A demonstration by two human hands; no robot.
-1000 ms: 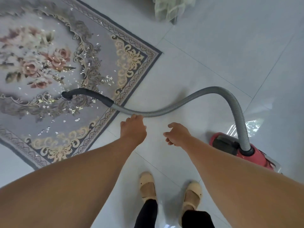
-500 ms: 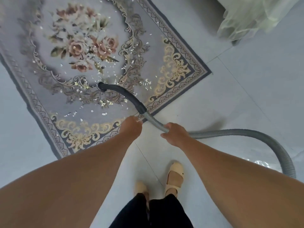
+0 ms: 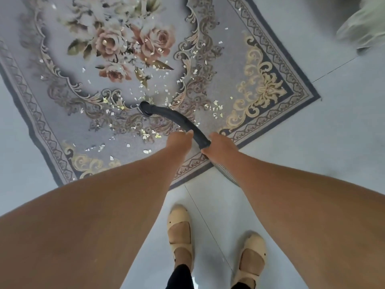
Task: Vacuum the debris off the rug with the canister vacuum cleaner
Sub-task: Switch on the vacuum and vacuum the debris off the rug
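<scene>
A grey floral rug (image 3: 208,80) lies on the pale tiled floor, strewn with small white and yellowish debris (image 3: 145,94) around its middle and near edge. The vacuum's black curved handle tube (image 3: 170,117) rests over the rug, its open end near the debris. My left hand (image 3: 179,140) grips the tube from the left. On the right, my right hand (image 3: 221,148) holds it where the black tube meets the ribbed grey hose (image 3: 226,172). The canister is out of view.
My feet in beige shoes (image 3: 180,234) stand on the tiles (image 3: 333,142) just off the rug's near corner. A pale green sheer fabric (image 3: 362,30) hangs at the top right. The hose runs back under my right forearm.
I have stepped closer to the rug. Both hands moved forward and took hold of the black tube, and its end now sits further in among the debris. The canister left the view.
</scene>
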